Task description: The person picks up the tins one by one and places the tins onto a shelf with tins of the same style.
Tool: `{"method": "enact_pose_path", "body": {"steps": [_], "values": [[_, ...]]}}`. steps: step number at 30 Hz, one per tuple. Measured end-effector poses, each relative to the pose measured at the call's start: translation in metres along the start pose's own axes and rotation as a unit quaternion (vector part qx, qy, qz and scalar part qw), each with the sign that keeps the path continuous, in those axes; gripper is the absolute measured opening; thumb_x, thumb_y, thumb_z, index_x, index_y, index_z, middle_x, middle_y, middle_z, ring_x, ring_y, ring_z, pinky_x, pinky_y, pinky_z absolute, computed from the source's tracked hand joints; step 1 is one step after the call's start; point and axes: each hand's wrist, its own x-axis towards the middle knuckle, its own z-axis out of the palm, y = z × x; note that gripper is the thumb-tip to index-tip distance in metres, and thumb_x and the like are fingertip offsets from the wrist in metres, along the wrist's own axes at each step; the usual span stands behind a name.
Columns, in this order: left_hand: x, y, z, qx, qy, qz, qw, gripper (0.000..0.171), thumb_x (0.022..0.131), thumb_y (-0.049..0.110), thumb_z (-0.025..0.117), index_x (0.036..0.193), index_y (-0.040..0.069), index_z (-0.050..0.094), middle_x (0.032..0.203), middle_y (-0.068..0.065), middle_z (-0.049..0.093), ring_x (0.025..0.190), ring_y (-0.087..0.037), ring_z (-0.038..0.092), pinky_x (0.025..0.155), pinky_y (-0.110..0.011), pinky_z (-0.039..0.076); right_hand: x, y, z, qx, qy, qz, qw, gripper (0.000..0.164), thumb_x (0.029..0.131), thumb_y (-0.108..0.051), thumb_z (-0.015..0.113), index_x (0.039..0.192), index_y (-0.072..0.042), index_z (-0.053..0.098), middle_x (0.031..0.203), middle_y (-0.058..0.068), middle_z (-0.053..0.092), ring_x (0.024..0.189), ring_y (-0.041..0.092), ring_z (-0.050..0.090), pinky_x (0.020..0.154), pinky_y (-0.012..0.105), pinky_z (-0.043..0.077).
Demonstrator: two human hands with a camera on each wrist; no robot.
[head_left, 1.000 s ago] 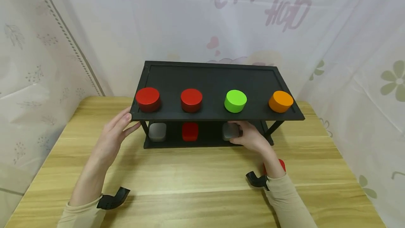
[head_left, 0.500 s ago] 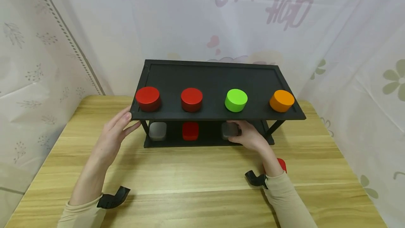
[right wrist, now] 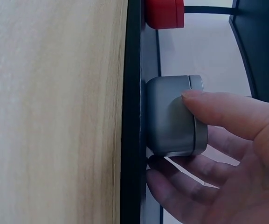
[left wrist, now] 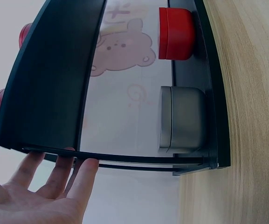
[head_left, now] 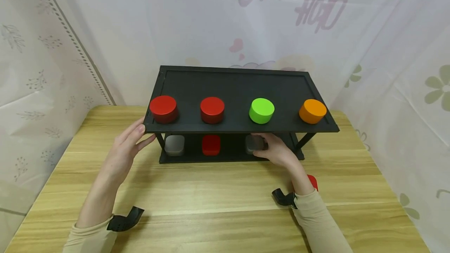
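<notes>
A black two-tier shelf [head_left: 232,89] stands on the wooden table. At its front left corner, my left hand [head_left: 123,153] holds the upper board's edge, thumb by the corner and fingers along the side beneath. My right hand [head_left: 279,152] reaches under the upper board and grips a grey lidded tin [right wrist: 171,116] with rounded corners. The thumb lies on the tin's near side at the lid seam, with the other fingers round its far side. This tin sits on the lower board, alongside a red tin [head_left: 211,145] in the middle and another grey tin [left wrist: 185,119] at the left.
Along the upper board's front stand two red round tins [head_left: 163,109], a green one [head_left: 261,110] and an orange one [head_left: 312,111]. A red object [head_left: 312,182] on the table is partly hidden beneath my right wrist. A printed curtain [head_left: 211,22] hangs behind the shelf.
Both hands keep their places on the shelf and the grey tin. The head view has shifted very slightly; nothing else has visibly moved.
</notes>
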Motion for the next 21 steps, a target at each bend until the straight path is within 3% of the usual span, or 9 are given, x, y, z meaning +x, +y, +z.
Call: {"method": "enact_pose_path", "body": {"steps": [8,21], "values": [[0.0002,-0.0011,-0.0003,-0.010,-0.003,0.012,0.9999,0.042,0.102,0.017,0.039,0.141,0.003,0.042,0.141,0.001,0.048,0.131,-0.006,0.041,0.101,-0.022,0.046,0.0002,0.0016,-0.0001,-0.006,0.004,-0.008,1.000,0.060,0.081,-0.021,0.073,0.135,-0.015,0.049,0.136,0.010,0.051,0.118,0.029,0.052,0.100,0.047,0.044],[-0.0004,0.0005,0.0010,-0.003,0.001,0.000,1.0000,0.042,0.102,0.017,0.038,0.142,0.005,0.041,0.143,0.001,0.045,0.133,-0.006,0.038,0.100,-0.020,0.046,-0.0010,0.0018,-0.0008,-0.005,-0.001,-0.005,1.000,0.060,0.081,-0.022,0.073,0.136,-0.015,0.049,0.135,0.011,0.051,0.114,0.028,0.054,0.097,0.045,0.046]]}}
